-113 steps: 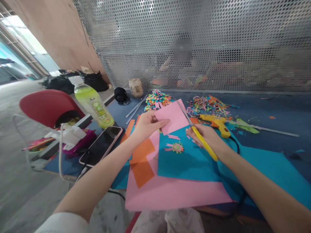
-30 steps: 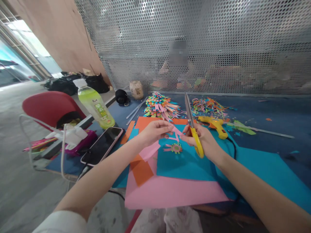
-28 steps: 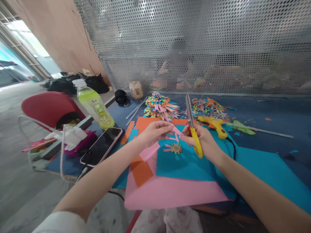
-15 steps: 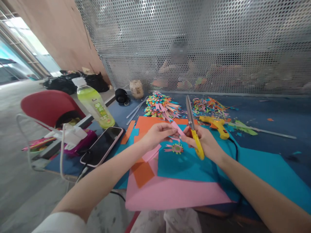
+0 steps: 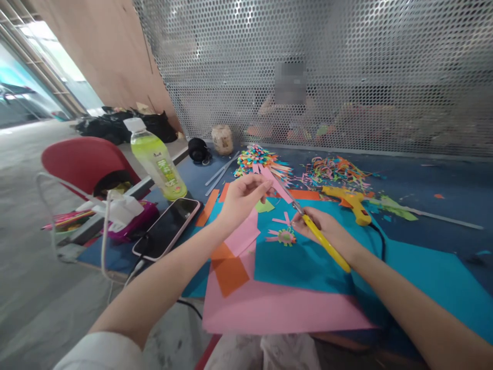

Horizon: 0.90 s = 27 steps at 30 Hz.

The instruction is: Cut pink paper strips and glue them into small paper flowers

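My left hand (image 5: 246, 198) pinches a pink paper strip (image 5: 278, 186) above the blue paper (image 5: 308, 262). In my right hand (image 5: 321, 228) are yellow-handled scissors (image 5: 327, 244), pointing up and to the left, with their blades along the strip; how far the blades are apart I cannot make out. Below the hands, on the blue paper, lies a small fringed paper piece (image 5: 286, 237) in green and pink with pink tails. A forked pink paper scrap (image 5: 283, 219) rests just above it.
A yellow hot glue gun (image 5: 348, 201) with a black cord lies to the right. Behind are a fringed paper pile (image 5: 256, 156) and curled paper shreds (image 5: 335, 172). A phone (image 5: 167, 228) and a green drink bottle (image 5: 157, 164) are at the left. A perforated metal panel (image 5: 346, 67) stands behind.
The scissors have swung from nearly upright to leaning left, bringing their blades to the pink strip. My left hand has raised the strip, and my right hand no longer touches it.
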Motion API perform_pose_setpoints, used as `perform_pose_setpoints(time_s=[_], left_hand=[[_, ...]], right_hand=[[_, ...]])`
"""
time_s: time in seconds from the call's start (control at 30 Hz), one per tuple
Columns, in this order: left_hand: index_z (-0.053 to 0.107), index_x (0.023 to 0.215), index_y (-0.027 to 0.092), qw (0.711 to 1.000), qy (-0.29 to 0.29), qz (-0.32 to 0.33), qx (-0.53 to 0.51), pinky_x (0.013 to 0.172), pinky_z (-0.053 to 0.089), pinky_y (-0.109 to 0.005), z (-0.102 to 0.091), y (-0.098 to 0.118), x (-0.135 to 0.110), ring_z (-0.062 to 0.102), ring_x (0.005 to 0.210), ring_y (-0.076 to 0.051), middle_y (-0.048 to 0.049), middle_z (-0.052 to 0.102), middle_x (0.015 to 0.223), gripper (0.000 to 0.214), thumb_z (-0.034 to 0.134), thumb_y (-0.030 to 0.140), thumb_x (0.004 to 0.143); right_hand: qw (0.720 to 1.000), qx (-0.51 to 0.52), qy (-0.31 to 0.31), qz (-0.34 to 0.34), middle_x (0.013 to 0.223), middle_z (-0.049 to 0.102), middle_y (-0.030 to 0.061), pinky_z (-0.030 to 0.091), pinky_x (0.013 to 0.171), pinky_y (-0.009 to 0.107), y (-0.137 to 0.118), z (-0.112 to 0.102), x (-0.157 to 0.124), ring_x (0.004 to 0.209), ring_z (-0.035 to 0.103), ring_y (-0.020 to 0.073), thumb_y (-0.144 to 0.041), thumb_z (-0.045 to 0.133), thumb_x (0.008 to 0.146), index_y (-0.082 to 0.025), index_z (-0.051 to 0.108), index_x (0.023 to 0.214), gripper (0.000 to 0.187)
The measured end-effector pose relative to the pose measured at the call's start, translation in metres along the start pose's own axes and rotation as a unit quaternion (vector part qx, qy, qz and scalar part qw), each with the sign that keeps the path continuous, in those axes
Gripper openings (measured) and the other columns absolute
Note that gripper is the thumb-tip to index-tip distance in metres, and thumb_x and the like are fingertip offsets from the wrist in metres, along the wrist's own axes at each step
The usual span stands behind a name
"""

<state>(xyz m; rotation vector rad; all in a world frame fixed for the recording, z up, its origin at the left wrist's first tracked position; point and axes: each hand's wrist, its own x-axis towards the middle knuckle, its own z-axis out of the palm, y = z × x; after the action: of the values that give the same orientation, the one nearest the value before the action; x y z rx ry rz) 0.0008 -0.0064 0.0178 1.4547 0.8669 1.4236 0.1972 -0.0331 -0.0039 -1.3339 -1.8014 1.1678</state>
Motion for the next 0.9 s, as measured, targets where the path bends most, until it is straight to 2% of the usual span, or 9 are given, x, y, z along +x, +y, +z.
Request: perform_pose_setpoints(time_s=[0.2, 0.5, 0.7, 0.9], left_hand=[[0.060, 0.071, 0.014, 1.000, -0.012, 0.001, 0.003, 0.053, 0.045, -0.021, 0.001, 0.000, -0.001, 0.055, 0.057, -0.007, -0.0018, 0.063, 0.067, 0.024, 0.066, 0.037, 0.074], [0.060, 0.070, 0.014, 1.000, -0.006, -0.004, 0.009, 0.052, 0.045, -0.020, 0.003, 0.002, -0.002, 0.054, 0.054, -0.007, -0.0021, 0.065, 0.066, 0.025, 0.066, 0.038, 0.073], [0.060, 0.072, 0.014, 1.000, -0.005, -0.007, 0.005, 0.052, 0.045, -0.020, 0.002, 0.000, -0.001, 0.055, 0.056, -0.007, -0.0021, 0.065, 0.066, 0.026, 0.066, 0.039, 0.073], [0.059, 0.070, 0.014, 1.000, -0.009, -0.009, 0.001, 0.052, 0.045, -0.020, 0.002, 0.000, -0.001, 0.056, 0.056, -0.007, -0.0016, 0.064, 0.064, 0.026, 0.067, 0.038, 0.072]], right_hand=[[0.999, 0.038, 0.007, 0.014, 0.067, 0.055, 0.0001, 0.044, 0.054, 0.030, -0.005, 0.001, -0.002, 0.062, 0.053, 0.0164, -0.043, 0.067, 0.065, -0.023, 0.052, 0.072, 0.026], [1.000, 0.000, 0.017, -0.001, 0.063, 0.053, -0.0008, 0.040, 0.051, 0.028, -0.003, 0.002, -0.001, 0.057, 0.049, 0.0145, -0.048, 0.065, 0.067, -0.023, 0.048, 0.065, 0.030], [0.997, -0.070, 0.029, -0.001, 0.057, 0.045, -0.0028, 0.028, 0.043, 0.025, 0.003, 0.000, 0.002, 0.050, 0.037, 0.0103, -0.053, 0.064, 0.066, -0.022, 0.046, 0.061, 0.036], [0.997, -0.072, 0.026, 0.002, 0.049, 0.041, -0.0041, 0.025, 0.041, 0.025, 0.002, -0.001, 0.002, 0.045, 0.035, 0.0102, -0.057, 0.063, 0.066, -0.023, 0.047, 0.060, 0.038]])
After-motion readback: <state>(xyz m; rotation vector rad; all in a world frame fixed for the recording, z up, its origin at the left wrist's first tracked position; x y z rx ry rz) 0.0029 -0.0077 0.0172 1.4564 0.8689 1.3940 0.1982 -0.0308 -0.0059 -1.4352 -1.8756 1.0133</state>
